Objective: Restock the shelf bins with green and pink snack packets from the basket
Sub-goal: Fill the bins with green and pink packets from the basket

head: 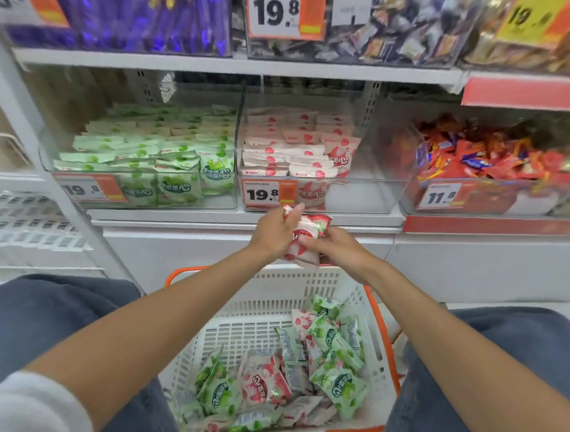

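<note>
Far left, the clear plastic green bin (143,190) holds flat green packets (179,183) in rows. Right of it, the matching pink bin (358,192) holds stacked pink packets (273,150). Below its price tag (269,193), the left hand (271,231) and right hand (341,249) both grasp a held pink bunch (306,239) of glossy, crinkled rectangular pouches, long axis near upright, top pointing toward the shelf. Near, the white slotted basket (275,302), orange-rimmed, holds mixed packets.

On the white shelf (185,220): green-packet bin (217,201); pink-packet bin (358,195); red-sweet bin (514,200).
</note>
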`<state>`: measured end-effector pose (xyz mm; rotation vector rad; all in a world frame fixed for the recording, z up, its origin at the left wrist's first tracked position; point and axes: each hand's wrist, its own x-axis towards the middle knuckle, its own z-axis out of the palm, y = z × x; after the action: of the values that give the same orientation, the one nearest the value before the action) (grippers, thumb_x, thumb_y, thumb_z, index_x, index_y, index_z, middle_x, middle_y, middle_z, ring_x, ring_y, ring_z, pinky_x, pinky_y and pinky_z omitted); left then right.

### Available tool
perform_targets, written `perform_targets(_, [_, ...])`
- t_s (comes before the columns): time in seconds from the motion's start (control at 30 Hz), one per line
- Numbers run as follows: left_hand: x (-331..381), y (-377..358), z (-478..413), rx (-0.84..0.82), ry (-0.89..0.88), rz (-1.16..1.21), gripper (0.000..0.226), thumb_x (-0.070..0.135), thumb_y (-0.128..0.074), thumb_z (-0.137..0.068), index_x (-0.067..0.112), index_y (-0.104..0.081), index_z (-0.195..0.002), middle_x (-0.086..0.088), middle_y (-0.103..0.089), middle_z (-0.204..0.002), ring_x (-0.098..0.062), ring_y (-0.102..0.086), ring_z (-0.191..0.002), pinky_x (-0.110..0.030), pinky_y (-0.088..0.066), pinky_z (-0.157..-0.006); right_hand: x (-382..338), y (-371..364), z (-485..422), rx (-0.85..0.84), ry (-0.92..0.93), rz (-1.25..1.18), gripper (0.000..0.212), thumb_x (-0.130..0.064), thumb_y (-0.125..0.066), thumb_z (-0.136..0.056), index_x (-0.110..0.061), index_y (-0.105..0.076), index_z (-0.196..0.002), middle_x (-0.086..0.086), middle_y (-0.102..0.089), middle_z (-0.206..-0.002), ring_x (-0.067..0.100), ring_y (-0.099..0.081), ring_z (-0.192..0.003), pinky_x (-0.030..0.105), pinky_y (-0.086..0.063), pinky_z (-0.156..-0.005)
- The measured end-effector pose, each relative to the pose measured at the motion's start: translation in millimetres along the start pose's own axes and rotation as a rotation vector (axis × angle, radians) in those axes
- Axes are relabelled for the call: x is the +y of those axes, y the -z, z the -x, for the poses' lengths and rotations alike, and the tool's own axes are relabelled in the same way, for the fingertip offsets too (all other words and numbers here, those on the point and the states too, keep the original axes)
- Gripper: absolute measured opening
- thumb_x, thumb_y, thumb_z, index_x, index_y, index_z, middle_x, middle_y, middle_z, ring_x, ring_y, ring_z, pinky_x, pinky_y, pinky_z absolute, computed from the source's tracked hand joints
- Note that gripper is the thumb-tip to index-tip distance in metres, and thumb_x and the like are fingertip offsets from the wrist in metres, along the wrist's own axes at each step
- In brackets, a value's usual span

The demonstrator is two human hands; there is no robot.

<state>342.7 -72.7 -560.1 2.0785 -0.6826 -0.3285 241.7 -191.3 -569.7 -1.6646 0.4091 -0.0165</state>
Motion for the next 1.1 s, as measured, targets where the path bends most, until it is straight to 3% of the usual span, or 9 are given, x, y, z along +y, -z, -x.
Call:
perform_targets(0.17, [42,-3,-13,0.232,-0.025,-0.029,0.052,0.051,-0.037,-0.101,0.018,-0.038,-0.06,0.002,-0.045,-0.057,-0.02,-0.046,-0.054,-0.032,-0.029,-0.052,-34,25,0,0.119,0.038,-0.147,0.028,-0.026,-0.063,-0.093,0.001,-0.068,-0.1,0.018,-0.07,-0.098,0.024,-0.062,-0.089,0.035,-0.053,-0.083])
perform_targets(0.3, [57,-2,-30,0.33,0.001,-0.02,0.058,0.058,-0.033,-0.099,0.015,-0.042,-0.062,0.0,-0.046,-0.059,-0.022,-0.044,-0.059,-0.035,-0.028,-0.055,-51,36,-4,0.182,0.092,-0.145,0.04,-0.035,-0.066,-0.09,0.005,-0.07,-0.098,0.015,-0.071,-0.089,0.021,-0.063,-0.077,0.034,-0.051,-0.074])
perform_targets(0.4, [65,6,-40,0.236,-0.084,0.021,0.047,0.062,-0.044,-0.093,0.018,-0.057,-0.098,0.006,-0.061,-0.084,-0.013,-0.059,-0.076,-0.031,-0.045,-0.066,-71,50,-2,0.175,0.155,0.213,0.025,-0.029,-0.069,-0.089,-0.007,-0.069,-0.078,-0.003,-0.064,-0.065,0.002,-0.056,-0.055,0.018,-0.044,-0.056])
perform_targets(0.43, [68,12,-42,0.159,-0.133,0.008,0.041,0.058,-0.05,-0.093,0.019,-0.06,-0.098,0.007,-0.062,-0.083,-0.009,-0.058,-0.073,-0.028,-0.045,-0.064,-78,53,-1,0.128,0.152,0.315,0.02,-0.027,-0.07,-0.088,-0.009,-0.07,-0.08,-0.005,-0.067,-0.066,-0.001,-0.058,-0.055,0.014,-0.046,-0.056])
perform_targets(0.5, [68,23,-46,0.031,-0.229,-0.07,0.041,0.046,-0.056,-0.095,0.018,-0.056,-0.065,0.005,-0.052,-0.059,-0.007,-0.045,-0.053,-0.024,-0.034,-0.052,-90,57,-1,0.097,0.118,0.364,0.013,-0.026,-0.074,-0.085,-0.013,-0.072,-0.086,-0.005,-0.072,-0.074,0.001,-0.066,-0.064,0.014,-0.051,-0.062])
perform_targets(0.57, [64,31,-51,0.06,-0.225,-0.084,0.056,0.04,-0.056,-0.097,0.018,-0.038,-0.049,0.001,-0.035,-0.048,-0.013,-0.031,-0.047,-0.03,-0.024,-0.049,-98,57,-3,0.138,0.091,0.161,0.018,-0.026,-0.076,-0.083,-0.013,-0.071,-0.094,0.001,-0.074,-0.082,0.012,-0.07,-0.075,0.021,-0.055,-0.065])
perform_targets(0.7, [69,35,-51,0.357,-0.025,0.175,0.056,0.036,-0.045,-0.103,0.015,-0.027,-0.053,-0.001,-0.027,-0.051,-0.015,-0.024,-0.05,-0.033,-0.018,-0.053,-104,52,-1,0.006,0.002,-0.254,0.025,-0.014,-0.07,-0.087,-0.008,-0.065,-0.111,0.009,-0.074,-0.103,0.022,-0.071,-0.094,0.033,-0.059,-0.08])
perform_targets(0.97, [77,28,-52,0.572,0.073,0.1,0.048,0.031,-0.023,-0.108,0.007,-0.047,-0.073,0.0,-0.045,-0.067,-0.016,-0.038,-0.06,-0.031,-0.016,-0.056,-114,54,-13,0.074,-0.038,-0.302,0.02,0.004,-0.066,-0.086,0.006,-0.063,-0.106,0.019,-0.072,-0.096,0.022,-0.072,-0.077,0.028,-0.06,-0.077])
perform_targets(1.1, [85,25,-78,0.484,-0.047,-0.012,0.042,0.028,-0.022,-0.108,0.007,-0.051,-0.085,-0.005,-0.053,-0.083,-0.022,-0.048,-0.076,-0.029,-0.027,-0.064,-132,80,-30,0.274,0.036,-0.145,0.024,0.007,-0.065,-0.085,0.006,-0.063,-0.109,0.022,-0.069,-0.1,0.023,-0.068,-0.071,0.03,-0.06,-0.07])
